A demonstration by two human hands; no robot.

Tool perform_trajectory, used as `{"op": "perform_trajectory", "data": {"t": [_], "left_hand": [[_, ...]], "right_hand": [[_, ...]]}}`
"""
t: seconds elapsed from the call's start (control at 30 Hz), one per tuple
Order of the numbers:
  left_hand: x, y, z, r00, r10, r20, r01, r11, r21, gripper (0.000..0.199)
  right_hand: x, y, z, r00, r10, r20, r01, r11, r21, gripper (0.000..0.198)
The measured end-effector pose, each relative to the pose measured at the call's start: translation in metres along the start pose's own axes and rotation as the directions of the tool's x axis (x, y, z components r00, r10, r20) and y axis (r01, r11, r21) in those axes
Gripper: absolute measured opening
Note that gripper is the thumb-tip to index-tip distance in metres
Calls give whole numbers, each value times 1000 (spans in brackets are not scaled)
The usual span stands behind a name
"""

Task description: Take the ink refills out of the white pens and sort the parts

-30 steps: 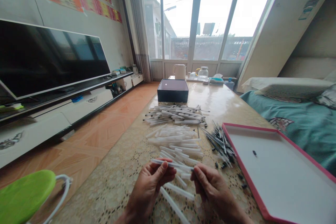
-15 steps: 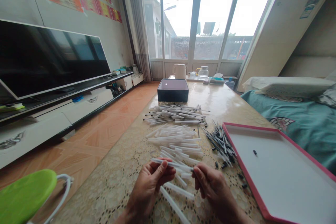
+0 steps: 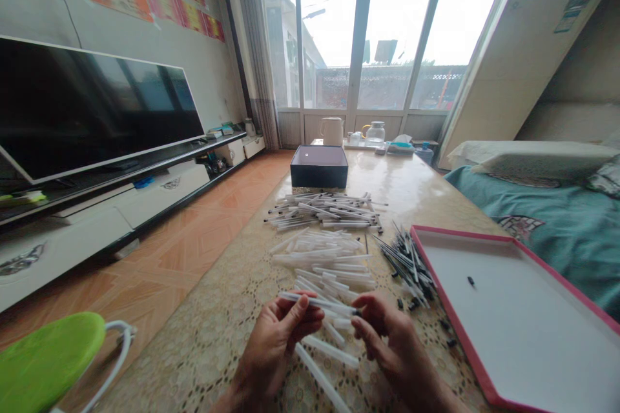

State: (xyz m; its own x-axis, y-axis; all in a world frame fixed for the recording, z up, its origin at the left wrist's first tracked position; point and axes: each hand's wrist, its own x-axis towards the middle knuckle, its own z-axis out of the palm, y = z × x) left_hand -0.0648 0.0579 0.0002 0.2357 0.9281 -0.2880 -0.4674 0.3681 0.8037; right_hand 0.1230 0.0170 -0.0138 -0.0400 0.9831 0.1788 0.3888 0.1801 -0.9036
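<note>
The left hand (image 3: 278, 339) pinches a pale pen (image 3: 334, 306) between thumb and fingers, holding it above the loose tubes (image 3: 334, 353) on the counter (image 3: 213, 329). The right hand (image 3: 394, 335) has thumb and forefinger parted about the pen's dark end (image 3: 357, 312); whether either brushes it, I cannot tell. With that left pinch the only sure support, a slackening thumb could let the pen swivel or drop among lookalike tubes. If the dark end sits loosely, a nudge could knock it off towards the small black caps (image 3: 413, 304).
</note>
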Motion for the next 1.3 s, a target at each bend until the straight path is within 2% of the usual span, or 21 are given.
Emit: {"op": "perform_trajectory", "data": {"t": [0.17, 0.33, 0.5, 0.63, 0.8, 1.0, 1.17, 1.3], "left_hand": [[0, 0, 0, 1000, 1, 3, -1, 1000, 1, 18], [-1, 0, 1, 1000, -2, -9, 2, 1000, 0, 18], [-2, 1, 2, 1000, -3, -8, 3, 1000, 2, 18], [-1, 1, 2, 1000, 3, -6, -3, 1000, 0, 18], [0, 1, 1, 1000, 4, 2, -4, 1000, 4, 17], [0, 1, 1, 1000, 6, -9, -6, 1000, 10, 18], [-1, 0, 1, 1000, 1, 6, -1, 1000, 14, 19], [-1, 0, 0, 1000, 5, -1, -5, 1000, 6, 18]], "right_hand": [[0, 2, 0, 1000, 6, 31, -6, 1000, -16, 39], [-1, 3, 1, 1000, -15, 12, 15, 1000, -13, 23], [-1, 4, 1, 999, -15, 30, 16, 1000, -27, 38], [1, 1, 0, 1000, -12, 15, 12, 1000, -16, 25], [1, 1, 0, 998, 16, 54, -16, 1000, 5, 40], [0, 4, 2, 998, 41, 38, -45, 994, 99, 26], [0, 8, 5, 996, 61, 59, -68, 989, 131, 38], [0, 9, 6, 998, 38, 56, -45, 990, 135, 34]]}}
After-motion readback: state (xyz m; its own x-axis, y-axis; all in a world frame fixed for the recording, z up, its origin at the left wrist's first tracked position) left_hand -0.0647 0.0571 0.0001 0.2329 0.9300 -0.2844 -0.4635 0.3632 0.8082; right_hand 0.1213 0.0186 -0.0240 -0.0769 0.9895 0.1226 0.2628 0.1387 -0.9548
